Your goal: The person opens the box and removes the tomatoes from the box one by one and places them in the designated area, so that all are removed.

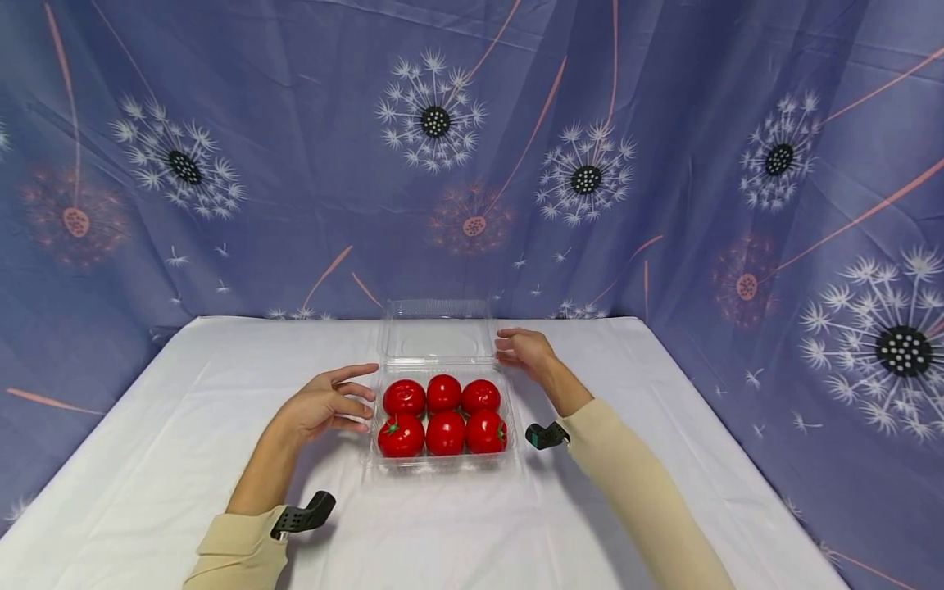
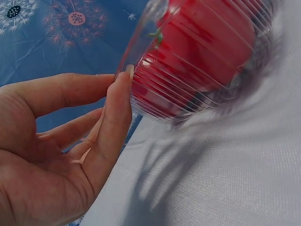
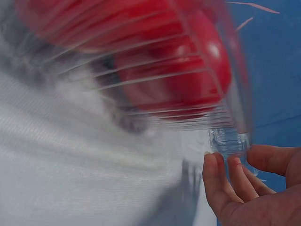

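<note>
A clear plastic clamshell container (image 1: 442,464) sits on the white cloth with its lid (image 1: 440,338) raised at the back. Several red tomatoes (image 1: 446,433) fill its base in two rows, two of them showing green stems. My left hand (image 1: 324,406) is at the container's left side, fingers extended. In the left wrist view, its fingertips (image 2: 126,77) meet the container's rim. On the other side, my right hand (image 1: 527,351) is beside the right edge of the lid, near the hinge, with loosely bent fingers. In the right wrist view its fingertips (image 3: 233,161) are close by the clear plastic.
A white tablecloth (image 1: 206,410) covers the table, whose far edge lies just behind the lid. Blue curtains (image 1: 310,123) with dandelion prints hang behind and at both sides. A black wrist camera (image 1: 306,514) is worn on the left sleeve, another (image 1: 547,435) on the right.
</note>
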`<state>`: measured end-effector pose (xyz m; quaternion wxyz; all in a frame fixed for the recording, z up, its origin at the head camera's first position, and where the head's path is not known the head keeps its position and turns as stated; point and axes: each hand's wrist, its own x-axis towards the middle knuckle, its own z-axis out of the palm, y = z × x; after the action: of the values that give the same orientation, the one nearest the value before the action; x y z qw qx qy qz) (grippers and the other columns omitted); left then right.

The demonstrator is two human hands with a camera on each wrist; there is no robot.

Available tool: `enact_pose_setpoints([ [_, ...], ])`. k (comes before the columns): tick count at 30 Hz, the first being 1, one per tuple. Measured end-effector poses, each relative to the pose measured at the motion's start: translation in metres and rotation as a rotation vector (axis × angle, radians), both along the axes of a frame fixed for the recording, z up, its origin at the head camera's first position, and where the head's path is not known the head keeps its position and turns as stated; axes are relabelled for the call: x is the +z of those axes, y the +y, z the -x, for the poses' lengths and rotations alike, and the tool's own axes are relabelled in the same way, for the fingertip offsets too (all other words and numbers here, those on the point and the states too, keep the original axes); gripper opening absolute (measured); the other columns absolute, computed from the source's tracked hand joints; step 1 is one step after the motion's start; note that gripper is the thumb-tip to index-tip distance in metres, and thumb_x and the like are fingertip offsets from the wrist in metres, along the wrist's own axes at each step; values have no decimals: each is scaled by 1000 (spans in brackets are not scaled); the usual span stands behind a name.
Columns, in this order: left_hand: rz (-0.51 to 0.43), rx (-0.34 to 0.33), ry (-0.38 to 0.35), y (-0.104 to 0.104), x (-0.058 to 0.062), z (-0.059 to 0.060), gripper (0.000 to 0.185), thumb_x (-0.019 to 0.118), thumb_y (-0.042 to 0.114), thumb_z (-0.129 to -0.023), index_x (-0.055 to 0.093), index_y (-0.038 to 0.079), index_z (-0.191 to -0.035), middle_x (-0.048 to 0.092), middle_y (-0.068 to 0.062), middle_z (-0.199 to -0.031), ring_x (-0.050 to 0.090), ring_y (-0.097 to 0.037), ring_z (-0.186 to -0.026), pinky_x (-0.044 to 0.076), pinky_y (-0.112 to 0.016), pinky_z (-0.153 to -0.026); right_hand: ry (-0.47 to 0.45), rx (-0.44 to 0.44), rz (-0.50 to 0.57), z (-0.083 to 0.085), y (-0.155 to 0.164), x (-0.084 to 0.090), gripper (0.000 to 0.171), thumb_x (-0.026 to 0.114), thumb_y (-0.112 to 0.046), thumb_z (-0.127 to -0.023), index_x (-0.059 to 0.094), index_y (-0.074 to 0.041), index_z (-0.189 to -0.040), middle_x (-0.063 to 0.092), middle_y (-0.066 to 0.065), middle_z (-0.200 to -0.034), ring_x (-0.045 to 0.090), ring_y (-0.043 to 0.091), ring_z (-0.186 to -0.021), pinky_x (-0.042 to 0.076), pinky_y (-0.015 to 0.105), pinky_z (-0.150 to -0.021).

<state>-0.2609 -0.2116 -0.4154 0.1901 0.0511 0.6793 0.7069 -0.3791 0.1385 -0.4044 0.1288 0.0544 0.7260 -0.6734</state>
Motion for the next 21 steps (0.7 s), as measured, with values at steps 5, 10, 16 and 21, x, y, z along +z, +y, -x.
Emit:
enact_pose_setpoints([
  [5, 5, 2, 5, 0, 0, -1, 85, 68, -9, -83, 29, 2, -159, 64, -7, -104, 69, -17, -81, 64, -36, -72, -54, -11, 10, 1, 0, -6, 49, 58, -1, -98, 49, 10, -145, 47, 24, -151, 65, 14, -84, 61, 21, -76],
  [10, -1, -4, 5, 0, 0, -1, 84, 68, -9, -84, 30, 1, -158, 64, -7, -104, 69, -17, -81, 64, -37, -73, -76, -14, 16, 1, 1, -9, 48, 58, -3, -98, 50, 8, -145, 48, 23, -150, 65, 16, -84, 62, 24, -77],
  [16, 1, -5, 10, 0, 0, -1, 84, 68, -8, -83, 30, 1, -158, 64, -8, -105, 69, -17, -81, 64, -38, -73, -64, -7, 15, 0, 0, -9, 49, 57, -3, -99, 49, 9, -145, 48, 24, -150, 65, 18, -86, 62, 27, -82],
  [21, 1, -5, 9, -1, 0, -2, 84, 69, -8, -83, 31, 1, -158, 63, -9, -105, 70, -17, -81, 65, -38, -73, -62, -8, 22, 0, -1, -9, 49, 57, -3, -98, 49, 10, -145, 49, 25, -149, 66, 20, -88, 62, 28, -82],
])
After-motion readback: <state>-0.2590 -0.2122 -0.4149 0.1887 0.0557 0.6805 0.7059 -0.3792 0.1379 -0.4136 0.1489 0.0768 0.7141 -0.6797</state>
